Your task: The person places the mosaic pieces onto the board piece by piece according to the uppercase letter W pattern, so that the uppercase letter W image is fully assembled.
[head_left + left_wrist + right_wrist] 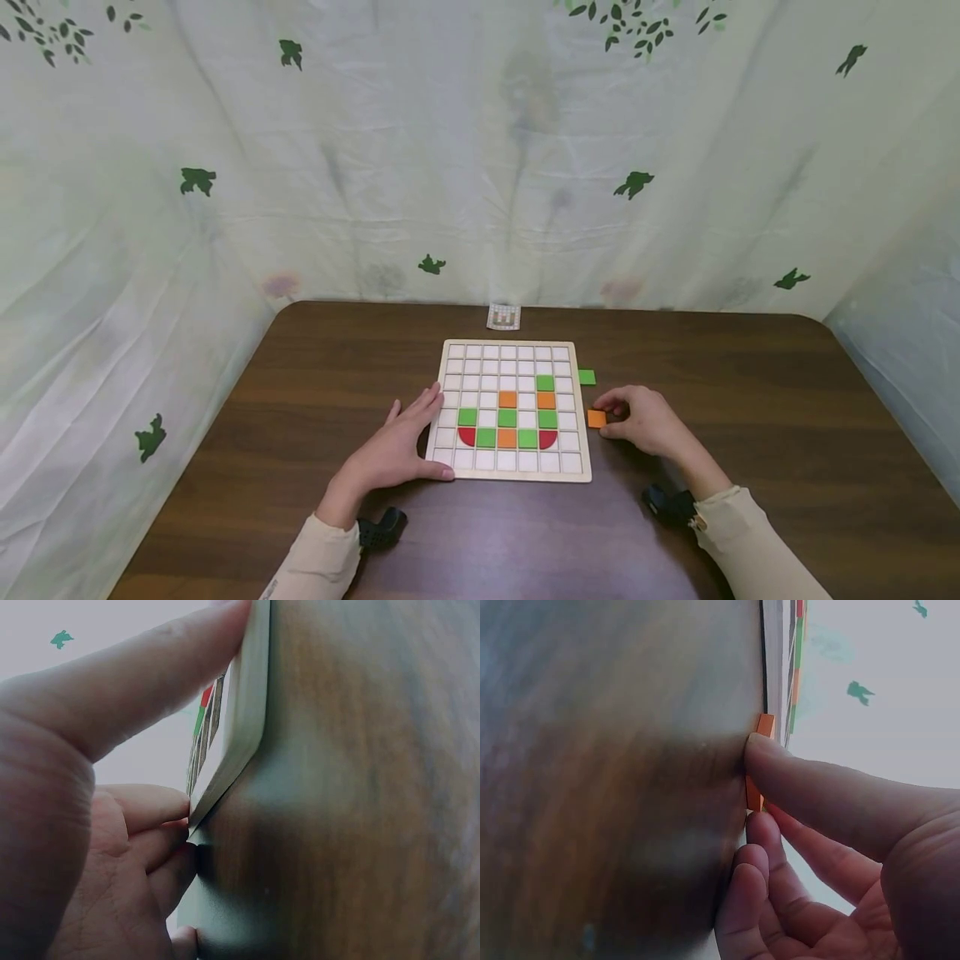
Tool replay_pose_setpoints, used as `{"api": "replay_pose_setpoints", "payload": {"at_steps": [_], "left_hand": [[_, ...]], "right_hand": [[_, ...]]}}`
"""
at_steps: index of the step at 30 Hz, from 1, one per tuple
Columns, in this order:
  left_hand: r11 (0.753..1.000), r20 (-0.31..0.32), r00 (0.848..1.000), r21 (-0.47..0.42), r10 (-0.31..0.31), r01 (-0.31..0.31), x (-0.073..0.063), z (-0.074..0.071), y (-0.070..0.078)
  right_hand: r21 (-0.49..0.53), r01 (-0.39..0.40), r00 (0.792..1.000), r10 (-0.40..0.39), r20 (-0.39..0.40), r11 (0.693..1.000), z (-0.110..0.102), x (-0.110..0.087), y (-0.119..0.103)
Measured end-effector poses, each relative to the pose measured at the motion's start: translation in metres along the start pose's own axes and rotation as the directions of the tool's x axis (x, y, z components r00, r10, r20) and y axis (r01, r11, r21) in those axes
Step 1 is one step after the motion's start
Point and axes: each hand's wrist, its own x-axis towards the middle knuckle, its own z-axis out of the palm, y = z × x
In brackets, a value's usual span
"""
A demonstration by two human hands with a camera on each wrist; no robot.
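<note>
A pale wooden grid board (pixel 507 477) lies flat on the table, with green, orange and red tiles in several of its cells. My left hand (pixel 395 446) rests at its lower left corner, the fingers along the left side and the thumb at the front edge. In the left wrist view the thumb (pixel 150 675) lies against the board's rim (pixel 251 727). Just off the board's right side, my right hand (pixel 647 421) pinches a square orange tile (pixel 596 419) between thumb and fingers. The right wrist view shows this tile (pixel 756 796) edge-on, low beside the board.
A loose green tile (pixel 587 377) lies by the board's right edge, beyond my right hand. Behind the board, a small card with a printed grid pattern (pixel 504 317) sits at the back edge of the brown wooden table (pixel 360 350). A pale patterned curtain (pixel 480 167) hangs behind.
</note>
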Motion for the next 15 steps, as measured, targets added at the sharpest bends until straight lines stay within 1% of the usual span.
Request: {"api": "replay_pose_setpoints", "payload": {"at_steps": [10, 15], "left_hand": [[1.0, -0.006, 1.0, -0.008, 0.004, -0.004, 0.0004, 0.0006, 0.0], [1.0, -0.007, 1.0, -0.01, 0.012, -0.012, -0.0001, 0.0001, 0.0001]], "right_hand": [[-0.048, -0.003, 1.0, 0.004, 0.016, 0.999, 0.0008, -0.0015, -0.0039], [-0.037, 0.0, 1.0, 0.001, 0.009, 0.999, 0.0003, -0.0027, -0.006]]}}
